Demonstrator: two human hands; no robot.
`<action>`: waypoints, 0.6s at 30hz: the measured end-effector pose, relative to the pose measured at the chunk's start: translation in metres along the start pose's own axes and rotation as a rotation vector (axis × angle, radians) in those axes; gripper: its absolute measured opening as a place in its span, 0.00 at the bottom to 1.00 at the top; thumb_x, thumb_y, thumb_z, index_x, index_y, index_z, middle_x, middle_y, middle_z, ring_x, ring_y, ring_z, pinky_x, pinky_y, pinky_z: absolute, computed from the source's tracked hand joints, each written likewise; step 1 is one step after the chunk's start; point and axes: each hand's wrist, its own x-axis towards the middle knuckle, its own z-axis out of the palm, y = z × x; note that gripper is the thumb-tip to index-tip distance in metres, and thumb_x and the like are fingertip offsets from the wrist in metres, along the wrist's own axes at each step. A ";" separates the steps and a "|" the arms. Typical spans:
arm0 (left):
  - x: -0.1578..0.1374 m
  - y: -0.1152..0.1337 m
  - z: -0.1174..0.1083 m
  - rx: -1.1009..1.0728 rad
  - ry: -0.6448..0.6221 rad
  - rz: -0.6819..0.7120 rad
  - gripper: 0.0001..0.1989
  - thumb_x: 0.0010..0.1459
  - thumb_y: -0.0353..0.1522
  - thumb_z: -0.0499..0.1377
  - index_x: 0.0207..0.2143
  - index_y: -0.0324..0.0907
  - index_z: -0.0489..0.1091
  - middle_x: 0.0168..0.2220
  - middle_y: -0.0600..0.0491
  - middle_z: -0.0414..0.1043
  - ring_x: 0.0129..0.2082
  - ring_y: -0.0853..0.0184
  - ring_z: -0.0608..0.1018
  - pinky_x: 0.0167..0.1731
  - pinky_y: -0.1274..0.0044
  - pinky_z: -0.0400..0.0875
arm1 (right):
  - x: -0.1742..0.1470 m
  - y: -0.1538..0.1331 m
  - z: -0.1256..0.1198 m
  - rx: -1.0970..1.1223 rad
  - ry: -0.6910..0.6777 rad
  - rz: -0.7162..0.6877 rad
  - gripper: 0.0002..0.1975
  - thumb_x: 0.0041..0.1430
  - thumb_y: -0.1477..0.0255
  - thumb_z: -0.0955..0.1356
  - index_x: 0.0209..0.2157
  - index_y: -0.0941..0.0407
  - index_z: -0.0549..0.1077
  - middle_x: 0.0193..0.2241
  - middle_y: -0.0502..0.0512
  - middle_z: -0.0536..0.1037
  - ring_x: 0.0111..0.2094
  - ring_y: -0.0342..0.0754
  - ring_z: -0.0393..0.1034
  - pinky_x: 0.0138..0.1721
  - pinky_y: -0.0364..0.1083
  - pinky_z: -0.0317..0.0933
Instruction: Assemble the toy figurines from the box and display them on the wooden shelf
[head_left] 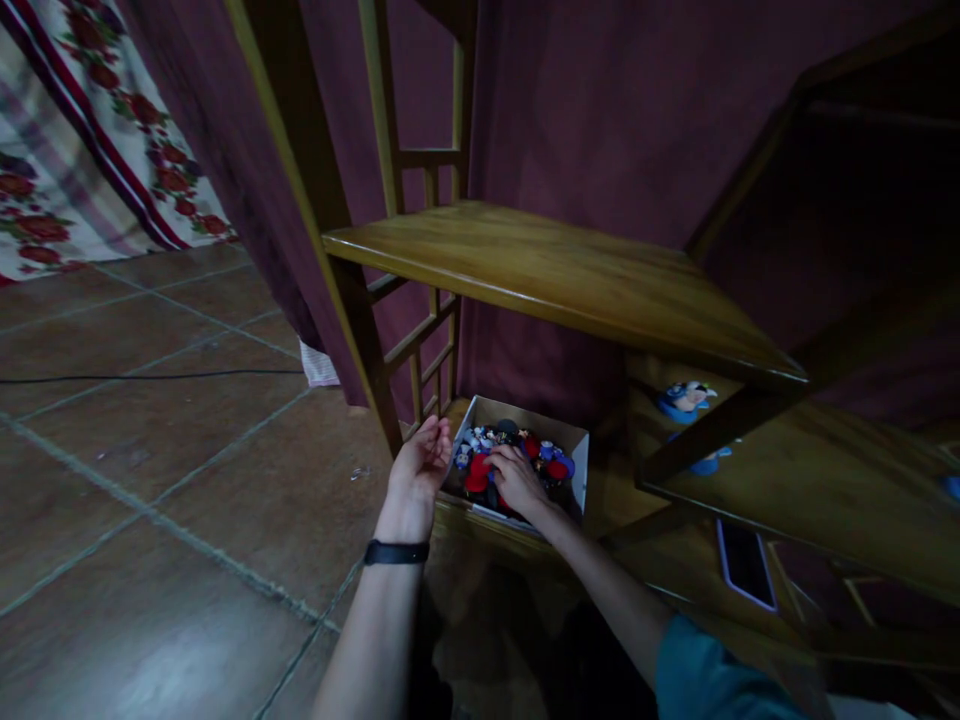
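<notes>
The left hand (424,455) and right hand (517,482) were bare. A slim, dark wristband (396,552), plain on the side that showed, circled the left wrist (409,520). At the near right, a teal sleeve (712,675) ended above the bare right forearm (600,580).

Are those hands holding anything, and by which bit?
The left hand holds nothing visible. The right hand has its fingers at a red toy in the cardboard box; whether they grip it cannot be told.
</notes>
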 end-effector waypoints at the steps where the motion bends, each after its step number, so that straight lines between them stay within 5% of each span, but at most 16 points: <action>1: 0.000 0.000 0.000 0.003 0.001 0.002 0.10 0.53 0.17 0.52 0.34 0.36 0.68 0.28 0.50 0.73 0.23 0.75 0.76 0.21 0.85 0.71 | -0.005 0.002 -0.005 0.023 0.024 0.019 0.19 0.51 0.85 0.61 0.39 0.53 0.74 0.45 0.54 0.71 0.50 0.48 0.61 0.52 0.49 0.55; 12: -0.002 -0.002 0.002 0.039 0.037 0.016 0.10 0.53 0.18 0.52 0.33 0.36 0.69 0.29 0.49 0.73 0.23 0.74 0.76 0.21 0.84 0.70 | -0.034 0.043 -0.038 0.204 0.273 0.385 0.14 0.53 0.78 0.60 0.37 0.52 0.73 0.37 0.50 0.75 0.40 0.46 0.69 0.46 0.48 0.61; 18: -0.003 -0.002 0.003 0.059 0.032 0.010 0.10 0.54 0.18 0.52 0.33 0.37 0.68 0.29 0.50 0.72 0.24 0.74 0.75 0.20 0.85 0.70 | -0.034 0.036 -0.042 -0.018 0.091 0.402 0.14 0.55 0.79 0.61 0.36 0.51 0.74 0.39 0.52 0.76 0.42 0.48 0.69 0.45 0.47 0.59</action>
